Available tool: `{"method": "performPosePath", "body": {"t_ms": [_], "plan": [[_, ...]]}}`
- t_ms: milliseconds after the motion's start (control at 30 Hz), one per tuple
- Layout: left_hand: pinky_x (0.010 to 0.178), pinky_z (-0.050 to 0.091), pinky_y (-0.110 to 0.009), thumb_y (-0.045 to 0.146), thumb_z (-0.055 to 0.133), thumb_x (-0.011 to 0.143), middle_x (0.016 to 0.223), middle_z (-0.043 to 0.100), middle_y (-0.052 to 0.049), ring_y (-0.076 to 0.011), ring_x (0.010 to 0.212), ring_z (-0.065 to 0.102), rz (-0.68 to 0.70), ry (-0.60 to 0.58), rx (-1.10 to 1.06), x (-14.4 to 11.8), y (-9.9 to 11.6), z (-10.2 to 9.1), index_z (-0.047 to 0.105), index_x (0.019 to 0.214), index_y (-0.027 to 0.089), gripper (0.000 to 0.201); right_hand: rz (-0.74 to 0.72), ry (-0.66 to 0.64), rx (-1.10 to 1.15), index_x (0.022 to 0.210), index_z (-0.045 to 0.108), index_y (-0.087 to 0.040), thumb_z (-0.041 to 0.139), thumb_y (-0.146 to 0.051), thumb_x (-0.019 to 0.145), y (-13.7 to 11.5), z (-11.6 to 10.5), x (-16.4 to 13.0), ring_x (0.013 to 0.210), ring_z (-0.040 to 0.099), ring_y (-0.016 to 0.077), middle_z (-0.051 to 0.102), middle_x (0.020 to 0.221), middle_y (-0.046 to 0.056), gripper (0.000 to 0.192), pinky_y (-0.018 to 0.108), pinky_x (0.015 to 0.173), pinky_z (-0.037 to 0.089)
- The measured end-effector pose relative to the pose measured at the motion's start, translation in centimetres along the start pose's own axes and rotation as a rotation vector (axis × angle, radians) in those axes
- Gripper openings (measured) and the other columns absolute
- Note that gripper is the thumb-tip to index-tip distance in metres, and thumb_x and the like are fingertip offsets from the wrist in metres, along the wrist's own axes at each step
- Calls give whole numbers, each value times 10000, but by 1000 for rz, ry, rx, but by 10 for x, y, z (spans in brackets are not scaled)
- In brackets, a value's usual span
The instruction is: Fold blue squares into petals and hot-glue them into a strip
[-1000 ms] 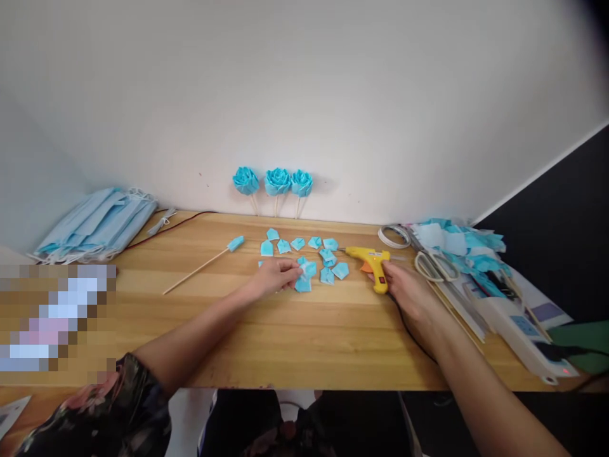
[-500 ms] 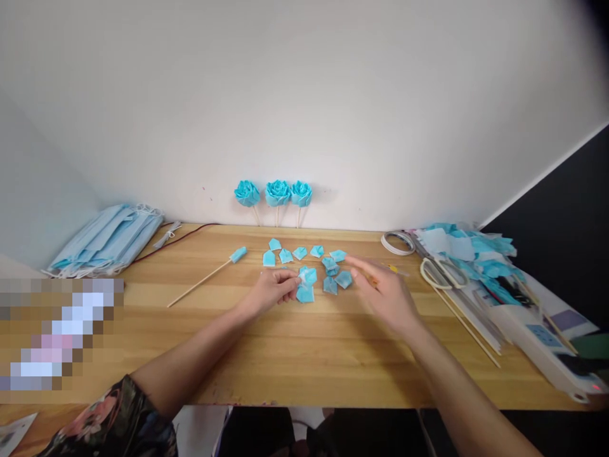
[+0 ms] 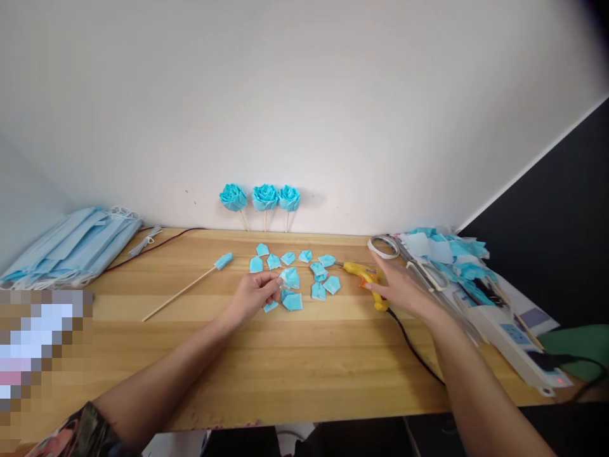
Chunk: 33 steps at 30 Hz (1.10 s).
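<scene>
A small folded blue fabric petal (image 3: 290, 277) is pinched between the thumb and fingers of my left hand (image 3: 257, 293). Just below it, another folded petal (image 3: 292, 301) lies on the wooden table. More blue petals (image 3: 273, 261) are spread behind and to the right. My right hand (image 3: 404, 289) has its index finger and thumb apart, beside a yellow glue gun (image 3: 368, 278) with an orange trigger. The gun's nozzle points left towards the petals. Whether the thumb touches the gun is hard to tell.
Three blue flowers on sticks (image 3: 265, 198) lean against the wall. A stick with a blue tip (image 3: 181, 292) lies left, near stacked face masks (image 3: 71, 244). To the right are a tape roll (image 3: 384, 247), scissors (image 3: 428, 276), fabric scraps (image 3: 447, 247) and a power strip (image 3: 511, 343).
My right hand has shifted right, and the glue gun, mostly hidden before, now shows plainly. My left hand has lifted its petal away from the one below. The view has turned slightly.
</scene>
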State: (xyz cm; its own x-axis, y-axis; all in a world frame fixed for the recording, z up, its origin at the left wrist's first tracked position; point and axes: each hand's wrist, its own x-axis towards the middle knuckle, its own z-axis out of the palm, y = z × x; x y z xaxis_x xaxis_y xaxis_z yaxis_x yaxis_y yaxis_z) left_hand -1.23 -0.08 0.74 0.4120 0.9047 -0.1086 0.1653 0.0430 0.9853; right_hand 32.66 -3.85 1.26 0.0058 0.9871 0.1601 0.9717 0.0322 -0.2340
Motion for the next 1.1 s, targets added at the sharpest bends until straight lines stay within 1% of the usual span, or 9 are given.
{"method": "performPosePath", "body": {"t_ms": [133,200,267,367,533,700,867,1000,1100], "plan": [[470,333,-204,479,545,735,529,514,29,-77,480,428,-19,-14,7,-1,2,1,536,607,160,344,-97,-198,-42,1482,261,-129,714,-377,651,6,-8,-14,1363,333,354,367,1483,184,978,504,1095,290],[471,335,-206,479,545,732,531,518,29,-76,475,426,-18,-15,10,-1,1,1,536,607,162,341,-131,-229,-58,1493,233,-142,716,-391,642,4,-9,-16,1382,294,351,330,1505,172,1009,496,1107,273],[469,332,-207,476,545,731,523,512,30,-75,471,424,-21,-16,10,0,0,1,532,602,163,338,-149,-223,-75,1499,216,-172,709,-405,644,2,-7,-15,1385,288,350,329,1508,156,1014,502,1108,263],[466,326,-206,467,549,728,515,506,31,-75,470,422,-26,-12,4,0,0,1,529,595,164,332,-167,-210,-99,1500,206,-195,684,-433,675,4,-2,-10,1354,349,347,399,1470,150,983,516,1097,267],[467,324,-204,472,559,723,517,508,32,-74,474,421,-35,7,-15,-1,4,2,535,602,159,336,-101,-94,-205,1482,238,-126,623,-409,738,20,9,-10,1253,474,363,513,1368,199,885,539,1065,292],[471,324,-205,463,552,736,529,519,28,-76,485,429,-22,9,-15,0,2,1,534,598,160,333,-60,-47,-229,1482,248,-180,592,-389,765,25,14,-10,1264,468,359,523,1367,170,822,571,1081,249],[468,325,-205,452,550,736,523,509,29,-77,481,429,-29,21,-10,1,0,0,539,602,161,320,-105,-114,-105,1481,263,-177,600,-392,752,11,10,3,1334,389,328,466,1420,152,832,495,1095,276],[465,321,-202,469,560,730,518,504,31,-76,479,419,-18,28,-10,1,0,-1,539,603,159,336,-109,-212,-9,1492,235,-190,610,-356,735,12,9,9,1289,453,306,514,1380,140,861,459,1049,349],[464,316,-200,471,563,733,522,507,29,-80,489,421,-5,38,-11,1,0,-2,539,606,159,337,-90,-208,-29,1481,261,-169,621,-371,733,23,9,6,1266,478,311,513,1379,158,855,453,1032,371]]}}
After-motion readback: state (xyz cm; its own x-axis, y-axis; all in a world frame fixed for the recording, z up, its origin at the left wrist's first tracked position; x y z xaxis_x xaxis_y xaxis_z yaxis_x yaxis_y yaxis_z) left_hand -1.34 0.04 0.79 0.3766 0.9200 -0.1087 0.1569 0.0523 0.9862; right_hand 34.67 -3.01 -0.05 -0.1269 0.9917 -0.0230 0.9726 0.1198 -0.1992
